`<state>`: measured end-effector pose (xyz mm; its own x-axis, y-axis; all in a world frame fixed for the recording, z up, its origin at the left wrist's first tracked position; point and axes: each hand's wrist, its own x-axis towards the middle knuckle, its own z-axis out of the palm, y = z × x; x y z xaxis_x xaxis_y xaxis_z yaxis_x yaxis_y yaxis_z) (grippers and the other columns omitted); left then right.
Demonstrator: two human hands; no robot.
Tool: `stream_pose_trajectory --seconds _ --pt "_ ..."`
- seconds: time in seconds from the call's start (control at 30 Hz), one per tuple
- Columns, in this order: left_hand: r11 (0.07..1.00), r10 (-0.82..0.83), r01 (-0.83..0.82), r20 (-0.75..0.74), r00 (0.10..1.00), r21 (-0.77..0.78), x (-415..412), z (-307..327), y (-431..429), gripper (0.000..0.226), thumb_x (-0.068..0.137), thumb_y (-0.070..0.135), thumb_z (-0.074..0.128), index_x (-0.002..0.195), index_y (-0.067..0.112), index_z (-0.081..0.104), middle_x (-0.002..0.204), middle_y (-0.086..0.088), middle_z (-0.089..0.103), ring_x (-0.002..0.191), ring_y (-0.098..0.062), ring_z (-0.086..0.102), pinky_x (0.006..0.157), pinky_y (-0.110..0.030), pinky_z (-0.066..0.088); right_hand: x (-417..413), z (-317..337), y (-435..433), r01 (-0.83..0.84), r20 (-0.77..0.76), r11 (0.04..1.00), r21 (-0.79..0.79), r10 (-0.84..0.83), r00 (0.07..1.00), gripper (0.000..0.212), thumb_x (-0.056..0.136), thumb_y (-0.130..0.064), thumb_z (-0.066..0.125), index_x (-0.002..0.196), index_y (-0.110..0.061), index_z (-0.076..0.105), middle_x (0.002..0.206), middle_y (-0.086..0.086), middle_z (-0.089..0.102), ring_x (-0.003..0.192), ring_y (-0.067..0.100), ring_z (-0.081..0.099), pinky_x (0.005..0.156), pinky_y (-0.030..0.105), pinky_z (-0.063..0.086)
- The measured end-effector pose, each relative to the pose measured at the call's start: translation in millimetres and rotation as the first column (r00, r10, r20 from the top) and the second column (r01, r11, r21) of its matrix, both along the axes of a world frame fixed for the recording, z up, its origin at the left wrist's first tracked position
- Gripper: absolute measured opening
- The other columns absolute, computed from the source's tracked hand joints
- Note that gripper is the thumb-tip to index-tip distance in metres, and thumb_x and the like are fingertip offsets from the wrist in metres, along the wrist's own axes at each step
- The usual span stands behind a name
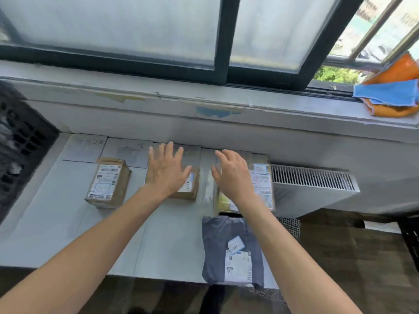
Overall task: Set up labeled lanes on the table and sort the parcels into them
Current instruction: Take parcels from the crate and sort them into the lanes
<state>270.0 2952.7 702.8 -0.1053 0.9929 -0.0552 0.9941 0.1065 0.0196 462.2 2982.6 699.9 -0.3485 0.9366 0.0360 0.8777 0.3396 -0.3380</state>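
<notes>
Counting 3 bxs (108, 182) (188, 191) (263, 185); 1 bag (217, 245); 2 hands (166, 171) (233, 173)

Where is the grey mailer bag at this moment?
In the head view the grey mailer bag lies at the near edge of the table, right of centre, just in front of the labelled parcel under the right hand.

Three brown cardboard parcel boxes (108, 182) (189, 192) (263, 184), one grey plastic mailer bag (233, 252), two handwritten white paper sheets (85, 148) (129, 152).
</notes>
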Motion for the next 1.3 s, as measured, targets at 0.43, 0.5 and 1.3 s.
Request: stream_pose_trajectory --seconds 0.43,0.5,1.3 --pt "0.947 0.317 -0.307 -0.107 0.942 0.095 -303.8 73.5 -165.5 0.067 0.097 0.059 0.038 0.149 0.017 0.036 0.153 -0.013 0.036 0.138 -0.034 0.033 0.116 -0.055 0.023 -313.6 71.3 -103.3 -0.348 0.006 0.931 0.112 0.349 0.937 0.054 0.102 -0.040 0.049 0.148 -0.012 0.046 0.147 0.008 0.050 0.139 0.027 0.040 0.116 0.039 0.029" --pt "0.927 0.367 -0.356 -0.089 0.926 0.119 -338.2 79.4 -190.2 0.067 0.097 0.058 0.040 0.149 0.016 0.038 0.153 -0.013 0.037 0.139 -0.033 0.033 0.116 -0.055 0.023 -355.3 80.4 -119.2 -0.395 0.005 0.910 0.129 0.398 0.917 0.053 0.103 -0.042 0.046 0.147 -0.013 0.047 0.146 0.007 0.050 0.139 0.027 0.041 0.116 0.039 0.030" --pt "0.743 0.669 -0.666 -0.039 0.742 0.067 -544.9 79.2 -254.7 0.063 0.098 0.057 0.041 0.144 0.014 0.043 0.143 -0.014 0.048 0.132 -0.033 0.042 0.109 -0.048 0.034 -624.6 84.5 -143.6 -0.722 -0.016 0.677 0.143 0.731 0.682 0.051 0.102 -0.042 0.047 0.143 -0.011 0.049 0.139 0.011 0.055 0.132 0.030 0.049 0.110 0.043 0.039"
